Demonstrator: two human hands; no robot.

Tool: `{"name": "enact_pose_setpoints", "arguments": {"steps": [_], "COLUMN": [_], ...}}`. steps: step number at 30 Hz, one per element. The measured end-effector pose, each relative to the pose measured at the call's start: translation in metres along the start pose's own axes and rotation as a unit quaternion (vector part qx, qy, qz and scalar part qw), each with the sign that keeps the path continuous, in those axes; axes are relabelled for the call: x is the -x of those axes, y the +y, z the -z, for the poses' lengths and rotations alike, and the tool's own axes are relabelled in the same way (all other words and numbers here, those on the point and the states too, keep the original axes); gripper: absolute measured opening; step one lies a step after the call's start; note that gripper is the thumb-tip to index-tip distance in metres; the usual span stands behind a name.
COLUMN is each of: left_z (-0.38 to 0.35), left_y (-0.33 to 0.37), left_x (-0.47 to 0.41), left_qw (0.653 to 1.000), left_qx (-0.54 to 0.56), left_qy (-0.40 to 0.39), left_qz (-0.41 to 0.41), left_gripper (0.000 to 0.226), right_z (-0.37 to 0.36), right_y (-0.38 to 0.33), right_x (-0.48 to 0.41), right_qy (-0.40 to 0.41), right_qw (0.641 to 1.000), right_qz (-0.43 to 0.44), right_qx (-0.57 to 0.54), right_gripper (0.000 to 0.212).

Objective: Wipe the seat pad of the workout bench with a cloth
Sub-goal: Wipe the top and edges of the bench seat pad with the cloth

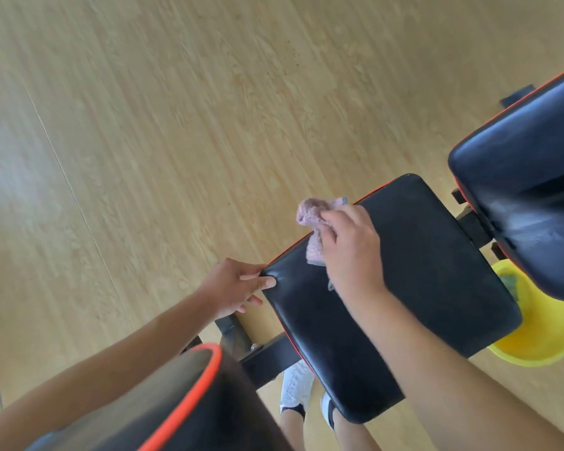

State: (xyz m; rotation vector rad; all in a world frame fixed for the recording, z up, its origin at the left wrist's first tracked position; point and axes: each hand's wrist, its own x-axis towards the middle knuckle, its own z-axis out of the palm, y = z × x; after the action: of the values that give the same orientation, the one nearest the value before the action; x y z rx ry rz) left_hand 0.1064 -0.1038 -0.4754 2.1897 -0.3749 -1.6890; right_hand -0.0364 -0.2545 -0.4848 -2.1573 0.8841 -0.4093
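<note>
The black seat pad [430, 271] with red piping fills the middle right of the head view. My right hand [352, 245] rests on its left edge, closed on a crumpled pink cloth [313, 222] that sticks out past my fingers over the pad's rim. My left hand [235, 288] grips the pad's near left corner, thumb on top and fingers underneath.
The bench's black back pad [528, 177] rises at the upper right. A yellow basin [541, 327] stands on the wooden floor under it. The black metal frame [267, 356] and a black, orange-edged pad [189, 402] lie at the bottom left, with my white shoes [297, 385] below.
</note>
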Motion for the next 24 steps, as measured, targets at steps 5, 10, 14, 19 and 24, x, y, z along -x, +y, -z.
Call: {"name": "enact_pose_setpoints", "arguments": {"steps": [5,10,14,19,24], "left_z": [0.002,0.0,-0.002,-0.002,-0.005], "left_y": [0.001,0.0,-0.001,0.005,0.01], "left_x": [0.0,0.001,0.002,0.006,0.009], "left_qw": [1.0,1.0,1.0,0.999,0.999], "left_qx": [-0.017,0.01,0.015,0.031,0.032], "left_qy": [-0.006,-0.003,0.003,0.003,0.002], "left_qz": [-0.005,0.007,-0.002,0.011,0.003], "left_gripper": [0.024,0.029,0.019,0.022,0.018], "right_z": [0.002,0.074,0.05,0.048,0.135], "right_y": [-0.021,0.054,0.029,0.01,0.092], "right_x": [0.087,0.026,0.051,0.154,0.111], "right_qy": [-0.188,0.006,0.078,-0.217,-0.03], "right_qw": [0.944,0.982,0.98,0.908,0.964], "right_qz": [0.237,0.068,-0.07,0.274,0.031], "right_qx": [0.133,0.178,0.171,0.231,0.262], "right_gripper": [0.019,0.018,0.015,0.017,0.021]}}
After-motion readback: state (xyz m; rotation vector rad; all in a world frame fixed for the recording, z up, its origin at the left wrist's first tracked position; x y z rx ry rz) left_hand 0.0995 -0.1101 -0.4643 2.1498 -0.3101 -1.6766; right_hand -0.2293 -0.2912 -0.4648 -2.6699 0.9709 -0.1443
